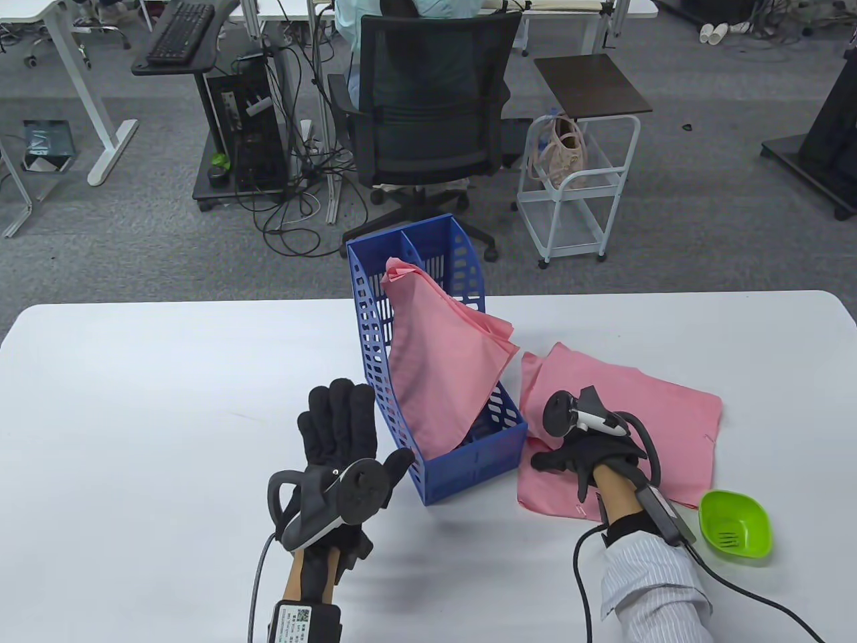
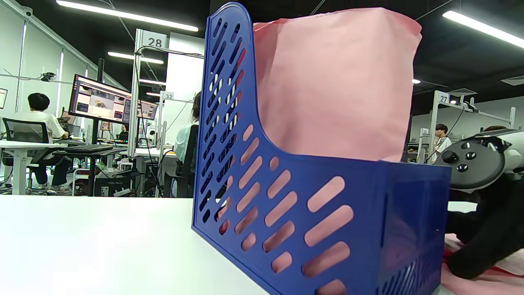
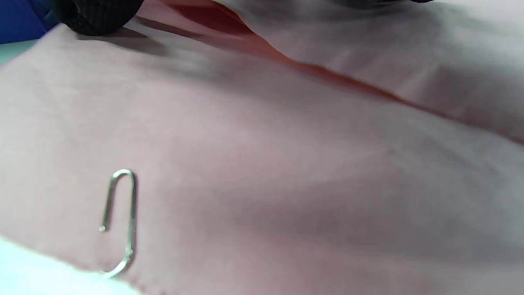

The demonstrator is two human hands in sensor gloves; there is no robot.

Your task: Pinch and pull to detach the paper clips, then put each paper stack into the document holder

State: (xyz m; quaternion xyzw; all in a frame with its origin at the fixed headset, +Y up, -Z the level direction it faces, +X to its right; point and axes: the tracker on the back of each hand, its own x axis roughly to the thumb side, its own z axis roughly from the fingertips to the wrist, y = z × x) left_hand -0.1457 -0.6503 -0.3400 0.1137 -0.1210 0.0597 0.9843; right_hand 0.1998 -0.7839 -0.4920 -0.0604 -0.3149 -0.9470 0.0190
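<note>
White table (image 1: 167, 402), office floor and a chair behind it. Blue document holder (image 1: 469, 462) stands mid-table with one pink paper stack (image 1: 442, 355) leaning inside, its top poking out. My left hand (image 1: 341, 429) is up beside the holder's left wall, fingers straight and spread, holding nothing. My right hand (image 1: 582, 459) lies on the second pink stack (image 1: 669, 415) flat on the table right of the holder; I cannot tell its grip. Paper clip (image 3: 118, 221) sits on that stack's near edge. Green bowl (image 1: 735, 524) near its right corner.
</note>
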